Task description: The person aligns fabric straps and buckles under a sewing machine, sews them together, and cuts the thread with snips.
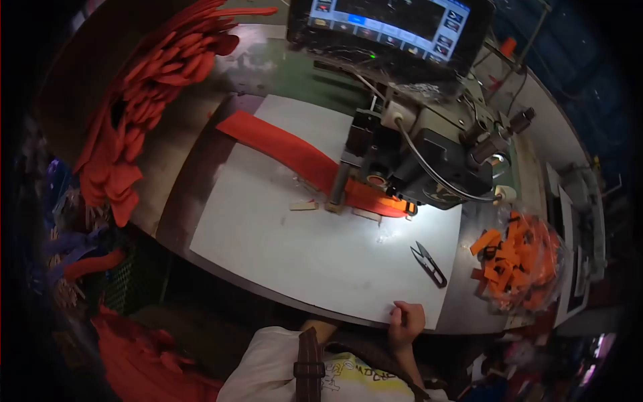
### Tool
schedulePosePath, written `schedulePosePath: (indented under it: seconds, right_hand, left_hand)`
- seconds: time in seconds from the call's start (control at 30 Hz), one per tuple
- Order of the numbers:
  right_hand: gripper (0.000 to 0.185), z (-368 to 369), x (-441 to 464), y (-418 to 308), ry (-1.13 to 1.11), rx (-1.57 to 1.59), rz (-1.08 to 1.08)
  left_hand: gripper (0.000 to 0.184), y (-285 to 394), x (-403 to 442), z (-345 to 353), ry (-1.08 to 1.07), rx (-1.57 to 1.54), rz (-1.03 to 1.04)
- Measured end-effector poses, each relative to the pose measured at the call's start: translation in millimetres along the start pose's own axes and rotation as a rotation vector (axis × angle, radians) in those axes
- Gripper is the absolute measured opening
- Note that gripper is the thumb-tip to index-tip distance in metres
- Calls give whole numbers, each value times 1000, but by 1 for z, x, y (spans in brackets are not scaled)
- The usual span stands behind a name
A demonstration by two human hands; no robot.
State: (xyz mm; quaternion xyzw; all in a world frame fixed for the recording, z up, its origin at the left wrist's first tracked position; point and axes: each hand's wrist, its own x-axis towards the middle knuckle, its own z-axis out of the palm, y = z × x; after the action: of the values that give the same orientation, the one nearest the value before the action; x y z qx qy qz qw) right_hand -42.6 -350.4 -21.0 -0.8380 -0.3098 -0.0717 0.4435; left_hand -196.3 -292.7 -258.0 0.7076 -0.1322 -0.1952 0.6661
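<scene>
My right hand (406,323) rests at the front edge of the white work board (288,261), its fingers curled closed and nothing showing in them. Just beyond it lies a pair of black thread snips (429,264). My left hand is out of sight; only part of that forearm shows below the table edge. A long red fabric strip (281,147) runs across the board to under the head of a sewing machine (429,154). At its lit right end sits an orange piece with a black part (395,203). The machine's clamp hides part of the strip.
A large pile of red strips (167,67) stands at the left, with more red fabric (140,355) below. A clear bag of orange tabs (519,261) lies at the right. A control screen (392,27) hangs above the machine. A small pale block (303,206) lies near the clamp.
</scene>
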Motion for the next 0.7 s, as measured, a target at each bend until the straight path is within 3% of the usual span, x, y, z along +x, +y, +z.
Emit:
schedulePosePath:
  seconds: [0.27, 0.43, 0.5, 0.53, 0.6, 0.7]
  right_hand:
    - [17, -1, 7, -1, -29, -51, -116]
    - [15, -5, 11, -3, -77, -3, -29]
    - [16, -13, 10, -7, -70, 273, 384]
    - [16, -21, 18, -7, -73, 275, 384]
    - [21, -33, 48, -5, 21, -185, -72]
    - [28, -31, 75, 4, 40, -322, -42]
  left_hand:
    - [43, 78, -5, -31, 48, 200, -286]
    - [47, 98, -10, -45, 166, 356, -485]
    - [48, 103, -13, -47, 224, 419, -568]
    - [49, 105, -14, -47, 255, 450, -609]
    - [51, 111, -15, -46, 310, 512, -688]
    - [51, 77, -14, -29, 448, 532, -555]
